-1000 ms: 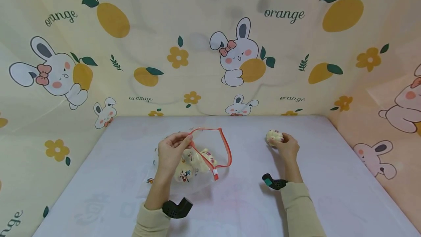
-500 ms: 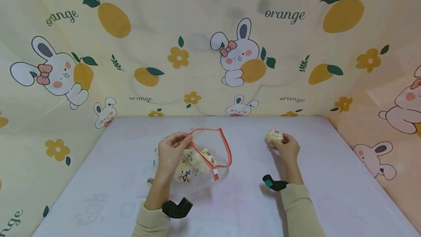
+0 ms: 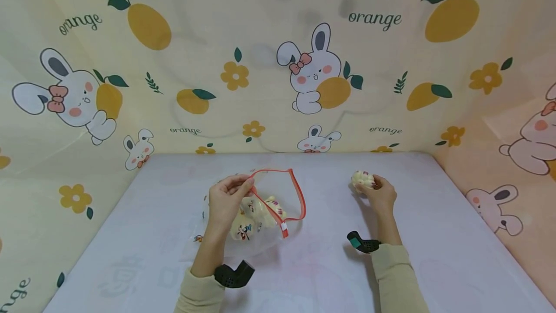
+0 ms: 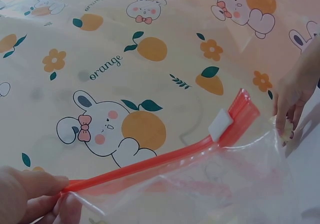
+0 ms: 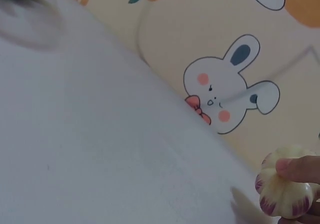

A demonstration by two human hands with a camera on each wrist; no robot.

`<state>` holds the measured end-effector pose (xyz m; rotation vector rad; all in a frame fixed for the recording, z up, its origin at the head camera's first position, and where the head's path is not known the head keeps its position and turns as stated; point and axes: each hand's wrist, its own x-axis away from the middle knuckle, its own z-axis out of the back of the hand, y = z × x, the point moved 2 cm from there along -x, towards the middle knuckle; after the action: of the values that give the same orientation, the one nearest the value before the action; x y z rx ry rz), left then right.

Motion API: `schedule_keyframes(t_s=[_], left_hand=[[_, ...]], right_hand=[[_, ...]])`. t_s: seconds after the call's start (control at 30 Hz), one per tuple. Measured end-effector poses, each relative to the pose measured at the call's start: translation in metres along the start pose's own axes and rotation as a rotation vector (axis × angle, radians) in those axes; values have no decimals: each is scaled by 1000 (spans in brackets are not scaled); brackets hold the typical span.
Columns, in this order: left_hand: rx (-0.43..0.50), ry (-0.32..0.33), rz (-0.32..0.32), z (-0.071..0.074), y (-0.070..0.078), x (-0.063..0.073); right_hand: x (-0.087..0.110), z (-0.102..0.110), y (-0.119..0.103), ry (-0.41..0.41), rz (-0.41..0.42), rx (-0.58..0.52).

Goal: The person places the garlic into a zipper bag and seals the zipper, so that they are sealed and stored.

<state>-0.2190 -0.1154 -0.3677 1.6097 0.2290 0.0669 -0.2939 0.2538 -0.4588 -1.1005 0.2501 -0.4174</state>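
Observation:
My left hand (image 3: 227, 202) pinches the red zip edge (image 3: 300, 197) of a clear zip bag (image 3: 265, 241), whose mouth stands open in a loop. A white slider (image 4: 220, 125) sits near the far end of that zip. Inside the bag lie several cream-coloured pieces (image 3: 243, 228), some with purple marks, seen through plastic with small cartoon prints and partly covered by my left hand. To the right, my right hand (image 3: 382, 196) holds a garlic bulb (image 5: 286, 189), cream with purple streaks, between thumb and fingers close over the table.
The white-covered table (image 3: 321, 274) meets a cloth backdrop (image 3: 260, 28) printed with rabbits and oranges, which rises behind and at both sides. Black wrist cameras (image 3: 235, 274) sit below both hands.

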Motion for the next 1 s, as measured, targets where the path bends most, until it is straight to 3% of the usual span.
schedule_keyframes(t_s=[0.57,1.0], left_hand=[[-56,2,27,-1,-2,-1],[-42,-6,17,0,-2,-1]], right_hand=[[8,-3,-13,-37,11,-11],[17,-11,-21,-100,30,-8]])
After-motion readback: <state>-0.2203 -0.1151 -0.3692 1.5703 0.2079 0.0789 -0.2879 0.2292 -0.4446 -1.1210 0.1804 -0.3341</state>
